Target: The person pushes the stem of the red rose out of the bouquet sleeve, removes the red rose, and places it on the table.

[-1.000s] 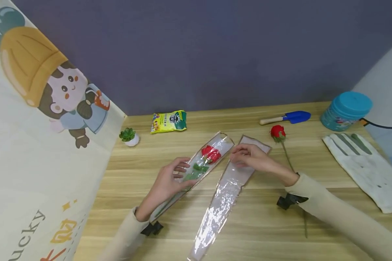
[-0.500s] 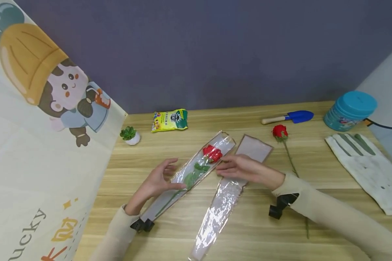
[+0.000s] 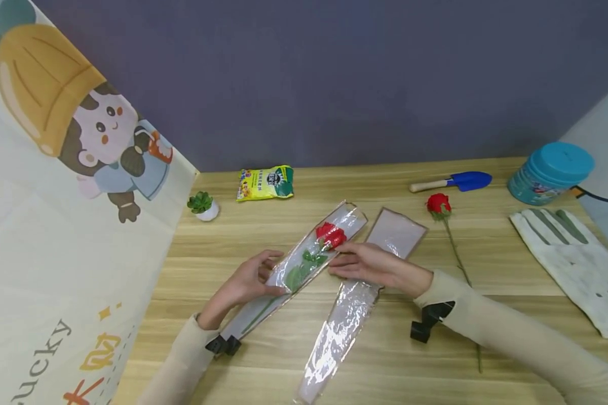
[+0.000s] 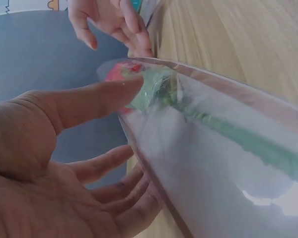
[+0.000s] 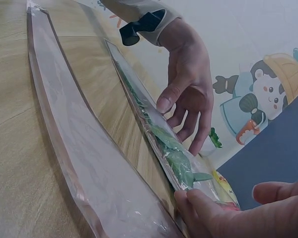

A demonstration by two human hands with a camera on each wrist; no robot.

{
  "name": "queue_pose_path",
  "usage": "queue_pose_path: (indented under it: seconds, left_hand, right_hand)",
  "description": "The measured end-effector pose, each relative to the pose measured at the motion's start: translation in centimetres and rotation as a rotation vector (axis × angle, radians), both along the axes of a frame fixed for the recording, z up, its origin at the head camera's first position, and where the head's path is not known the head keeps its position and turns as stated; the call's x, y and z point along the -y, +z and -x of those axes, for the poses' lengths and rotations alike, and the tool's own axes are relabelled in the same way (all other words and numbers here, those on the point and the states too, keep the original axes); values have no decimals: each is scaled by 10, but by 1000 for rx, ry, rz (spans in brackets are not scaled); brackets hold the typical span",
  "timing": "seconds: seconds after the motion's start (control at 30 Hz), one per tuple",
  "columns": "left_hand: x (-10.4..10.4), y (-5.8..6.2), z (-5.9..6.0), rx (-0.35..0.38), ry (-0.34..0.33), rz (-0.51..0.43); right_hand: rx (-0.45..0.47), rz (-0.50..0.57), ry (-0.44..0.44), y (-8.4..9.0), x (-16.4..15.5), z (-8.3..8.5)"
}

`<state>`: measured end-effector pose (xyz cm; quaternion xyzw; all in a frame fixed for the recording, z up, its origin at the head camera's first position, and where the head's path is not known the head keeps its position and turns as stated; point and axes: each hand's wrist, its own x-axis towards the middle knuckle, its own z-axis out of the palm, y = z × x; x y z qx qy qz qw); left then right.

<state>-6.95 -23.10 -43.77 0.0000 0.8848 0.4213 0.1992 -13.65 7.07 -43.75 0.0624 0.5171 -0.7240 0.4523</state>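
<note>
A clear plastic flower sleeve (image 3: pixel 352 216) with pinkish edges lies slantwise on the table, a red artificial rose (image 3: pixel 330 235) with green leaves inside it. My left hand (image 3: pixel 250 279) straddles its lower half, thumb over the sleeve and relaxed fingers along the far edge, as the left wrist view also shows. From the other side, my right hand (image 3: pixel 377 265) reaches over with fairly straight fingers, tips right at the sleeve's edge below the bloom. Under that hand lies a second, flat flower sleeve (image 5: pixel 89 119) with no flower in it.
Another red rose (image 3: pixel 439 203) lies bare to the right, its stem partly under the right forearm. Farther out are a blue trowel (image 3: pixel 468 180), a blue-lidded tub (image 3: pixel 552 173), white work gloves (image 3: pixel 572 264), a yellow-green packet (image 3: pixel 265 183) and a small potted succulent (image 3: pixel 202 206).
My right hand has moved left from the flat sleeve to the edge of the sleeve with the rose. My left hand has shifted slightly down and left along that sleeve.
</note>
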Motion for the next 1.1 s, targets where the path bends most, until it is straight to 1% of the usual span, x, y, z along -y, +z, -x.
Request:
queue_pose_path:
  seconds: [0.1, 0.27, 0.37, 0.53, 0.6, 0.77, 0.93, 1.1]
  left_hand:
    - [0, -1, 1, -11, -10, -11]
    - [-1, -5, 0, -47, -48, -63]
    - [-1, -4, 0, -79, -72, -95]
    - [-4, -1, 1, -135, -77, -131]
    - [-8, 0, 3, -145, -68, -156]
    - [-18, 3, 9, -164, -48, -207]
    - [-31, 6, 14, -217, -45, -247]
    - [-48, 8, 19, -234, -39, -325]
  right_hand:
    - [-12, -2, 10, 2, 1, -1]
    - [-29, -9, 14, 2, -1, -1]
    - [-75, -21, 26, 2, -3, -1]
    - [-185, -44, 45, 3, -5, 0]
    - [-252, -51, 48, 3, -7, 1]
    - [-374, -92, -4, 4, -9, 0]
    - [-442, -165, -64, 8, -9, -2]
    - [-506, -177, -162, 9, -6, -2]
